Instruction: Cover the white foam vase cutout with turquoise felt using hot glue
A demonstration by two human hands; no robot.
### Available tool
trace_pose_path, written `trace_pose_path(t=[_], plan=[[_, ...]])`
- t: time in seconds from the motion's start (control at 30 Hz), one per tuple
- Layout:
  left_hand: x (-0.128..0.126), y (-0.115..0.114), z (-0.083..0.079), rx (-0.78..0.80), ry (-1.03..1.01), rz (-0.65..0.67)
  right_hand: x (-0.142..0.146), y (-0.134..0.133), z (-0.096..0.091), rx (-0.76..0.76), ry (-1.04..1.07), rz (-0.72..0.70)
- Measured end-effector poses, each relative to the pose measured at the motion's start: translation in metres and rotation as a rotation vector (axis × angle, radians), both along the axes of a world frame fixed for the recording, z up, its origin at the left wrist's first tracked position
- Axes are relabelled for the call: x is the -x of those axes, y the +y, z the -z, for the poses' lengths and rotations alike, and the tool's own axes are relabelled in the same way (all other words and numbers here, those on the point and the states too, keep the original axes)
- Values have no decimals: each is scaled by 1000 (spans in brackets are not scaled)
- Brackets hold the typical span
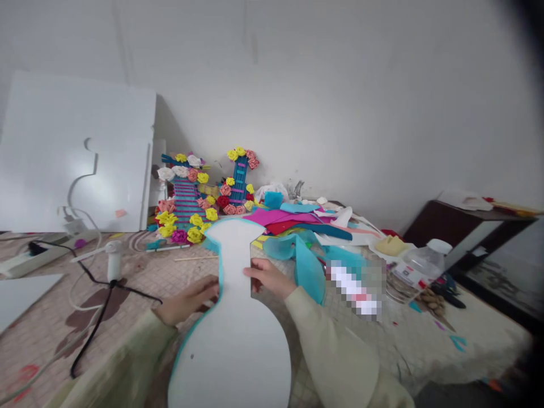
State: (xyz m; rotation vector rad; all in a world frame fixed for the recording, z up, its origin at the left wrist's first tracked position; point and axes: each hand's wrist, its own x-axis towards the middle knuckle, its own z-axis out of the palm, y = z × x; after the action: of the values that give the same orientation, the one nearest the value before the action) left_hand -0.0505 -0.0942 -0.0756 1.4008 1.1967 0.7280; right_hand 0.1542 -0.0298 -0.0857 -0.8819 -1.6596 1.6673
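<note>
A white vase-shaped board (233,345) stands close in front of me, with a narrow neck and a round body that runs off the bottom of the view. Turquoise paper edging (183,339) follows its left side and its top rim, while the neck's right edge looks bare. My left hand (193,297) is closed on the left edge of the neck, its fingers partly behind the board. On the opposite edge my right hand (270,277) pinches the neck, thumb in front and the other fingers mostly hidden.
Flower-decorated panels (189,198) lean by the wall, beside coloured paper (280,218). Turquoise strips (308,266) lie right of my hand, near a plastic bottle (419,272). At left are a white board (76,153), a power strip (46,255) and a white device (114,260) amid cords.
</note>
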Motion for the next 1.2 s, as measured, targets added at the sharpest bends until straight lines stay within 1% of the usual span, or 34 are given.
trace_pose_path(t=[0.07, 0.13, 0.2, 0.27, 0.4, 0.5, 0.6, 0.7, 0.87, 1.0, 1.2], plan=[[-5, 11, -5, 80, -173, -154, 5, 3, 4, 9, 33, -4], [-11, 21, -5, 82, -262, -222, 8, 5, 10, 15, 78, 18], [-17, 29, 0, 61, -269, -233, 8, 6, 17, 29, 118, 53], [-22, 33, 8, 50, -257, -231, 8, 5, 22, 43, 136, 82], [-27, 35, 27, 19, -205, -247, 7, 0, 29, 33, 97, 119], [-28, 34, 34, -27, -143, -261, 7, -5, 31, 1, 60, 163], [-27, 34, 36, -54, -102, -260, 6, -8, 32, -43, 25, 196], [-27, 32, 34, -71, -74, -255, 5, -9, 32, -53, -4, 205], [-28, 30, 35, -213, 69, -325, 5, -11, 34, -156, -47, 226], [-26, 31, 37, -191, 29, -384, 6, -12, 36, -194, -63, 225], [-21, 30, 34, -116, 23, -386, 5, -11, 39, -209, -113, 223]])
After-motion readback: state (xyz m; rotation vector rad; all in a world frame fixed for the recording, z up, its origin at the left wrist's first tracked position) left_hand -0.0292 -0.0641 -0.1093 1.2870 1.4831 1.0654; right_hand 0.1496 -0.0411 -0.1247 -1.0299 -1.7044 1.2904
